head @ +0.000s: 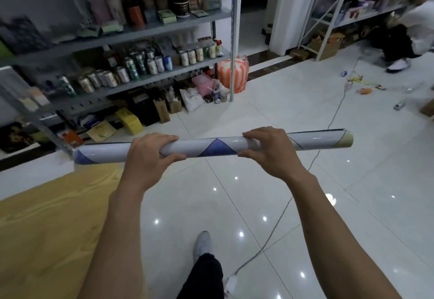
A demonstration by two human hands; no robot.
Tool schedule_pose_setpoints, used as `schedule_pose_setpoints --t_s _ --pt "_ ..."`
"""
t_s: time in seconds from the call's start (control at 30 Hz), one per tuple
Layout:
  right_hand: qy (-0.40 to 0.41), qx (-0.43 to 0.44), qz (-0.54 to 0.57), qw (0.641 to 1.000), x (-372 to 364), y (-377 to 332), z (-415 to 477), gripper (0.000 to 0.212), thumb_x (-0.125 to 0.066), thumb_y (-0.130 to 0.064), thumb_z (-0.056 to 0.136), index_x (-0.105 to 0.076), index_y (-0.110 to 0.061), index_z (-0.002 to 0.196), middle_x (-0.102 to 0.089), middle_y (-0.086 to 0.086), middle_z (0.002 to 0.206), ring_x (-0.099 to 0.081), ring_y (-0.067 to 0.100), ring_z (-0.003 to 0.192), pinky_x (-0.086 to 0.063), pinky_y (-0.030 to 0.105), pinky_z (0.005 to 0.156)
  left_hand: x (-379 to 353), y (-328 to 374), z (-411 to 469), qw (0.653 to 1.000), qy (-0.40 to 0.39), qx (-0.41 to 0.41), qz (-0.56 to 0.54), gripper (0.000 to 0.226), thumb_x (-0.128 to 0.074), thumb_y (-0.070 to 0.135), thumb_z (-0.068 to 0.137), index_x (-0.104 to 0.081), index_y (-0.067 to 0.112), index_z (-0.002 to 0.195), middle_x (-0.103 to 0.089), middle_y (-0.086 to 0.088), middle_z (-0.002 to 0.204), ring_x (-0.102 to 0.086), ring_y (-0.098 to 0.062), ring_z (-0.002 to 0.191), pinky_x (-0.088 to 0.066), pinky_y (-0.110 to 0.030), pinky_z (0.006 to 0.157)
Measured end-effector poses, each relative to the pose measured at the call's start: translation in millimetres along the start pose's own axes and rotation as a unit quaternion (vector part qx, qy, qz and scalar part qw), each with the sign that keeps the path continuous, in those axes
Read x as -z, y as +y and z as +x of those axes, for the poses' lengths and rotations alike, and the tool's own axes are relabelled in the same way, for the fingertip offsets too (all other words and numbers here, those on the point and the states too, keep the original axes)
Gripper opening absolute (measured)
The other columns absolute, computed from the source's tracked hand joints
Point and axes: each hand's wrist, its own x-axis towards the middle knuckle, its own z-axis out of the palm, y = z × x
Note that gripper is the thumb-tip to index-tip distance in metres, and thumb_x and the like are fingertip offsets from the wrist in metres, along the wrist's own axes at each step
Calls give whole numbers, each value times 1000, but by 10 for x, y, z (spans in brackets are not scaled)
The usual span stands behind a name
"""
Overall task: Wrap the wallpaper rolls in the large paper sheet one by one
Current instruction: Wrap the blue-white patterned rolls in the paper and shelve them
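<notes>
One wallpaper roll (216,147) crosswise (right higher) — left hand (150,155), right hand (270,151), fingers (164,138) gripping it.

Left grip (152,152) and right grip (267,149), level and apart, curl overhand, thumbs beneath.

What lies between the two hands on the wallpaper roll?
In the head view, only a bare stretch of the wallpaper roll, with a blue triangle on it, lies between the left hand and the right hand.

Glossy white wallpaper roll with blue triangles (213,146), near-horizontal at frame centre; large tan paper sheet (47,216) flat, lower left.
</notes>
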Motion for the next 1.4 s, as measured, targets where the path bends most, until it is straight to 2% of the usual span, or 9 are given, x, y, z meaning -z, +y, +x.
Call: schedule_pose_setpoints --t_s 0.13,0.2,0.37,0.5,0.63,0.8,1.0,1.2,1.4 --pt "16 30 -17 999 -180 74 714 43 -75 -48 75 -69 -24 109 -70 -5 105 -60 19 95 -41 37 88 -63 -327 580 1000 20 -11 8 47 -74 47 76 -67 19 113 -67 3 106 -57 -17 95 -45 -41 91" --pt "28 41 -26 998 -300 79 1136 42 -73 -48 77 -69 -24 110 -70 -6 106 -59 18 96 -38 35 87 -83 -572 941 999 30 -15 15 50 -72 53 76 -67 20 114 -67 5 107 -57 -15 95 -45 -39 90" --pt "43 64 -21 997 -631 -2 2288 41 -75 -47 76 -68 -24 108 -69 -6 105 -60 18 95 -37 32 83 6 -1234 1928 999 39 -27 27 60 -53 66 75 -68 22 114 -67 6 107 -59 -15 95 -46 -41 88" --pt "52 87 -48 994 -797 -153 3167 43 -75 -49 75 -68 -24 109 -69 -6 104 -61 18 92 -41 32 82 221 -1698 2639 997 44 -34 52 61 -51 67 77 -67 24 116 -68 5 109 -60 -16 97 -45 -40 89" --pt "55 113 -52 991 -910 -299 3833 46 -74 -50 75 -67 -25 112 -69 -6 106 -59 18 93 -37 28 81 409 -2014 3126 995 58 -40 73 65 -51 69 74 -67 22 116 -69 3 110 -61 -18 98 -44 -39 88" --pt "53 137 -27 989 -1086 -402 4509 46 -74 -49 74 -68 -25 112 -69 -4 107 -58 21 94 -43 35 82 489 -2342 3546 992 89 -16 87 63 -53 67 75 -68 21 115 -69 1 108 -61 -20 97 -44 -40 87" --pt "29 166 -8 986 -1385 -403 5390 49 -72 -54 74 -67 -27 115 -68 -8 109 -57 16 96 -37 30 86 459 -2731 4068 990 114 33 79 53 -64 57 74 -68 23 115 -68 4 109 -60 -17 98 -46 -42 90" --pt "20 215 24 976 -1683 -478 6514 46 -76 -50 72 -69 -25 111 -68 -6 106 -60 18 94 -40 35 85 527 -3111 4747 981 147 73 106 52 -67 58 76 -67 23 115 -67 2 112 -59 -19 100 -46 -43 90" --pt "13 258 58 964 -1900 -763 7533 49 -75 -52 72 -68 -26 113 -67 -8 110 -58 15 99 -30 26 86 779 -3501 5352 970 180 119 111 53 -63 56 73 -68 23 114 -67 5 111 -59 -17 99 -45 -39 90"
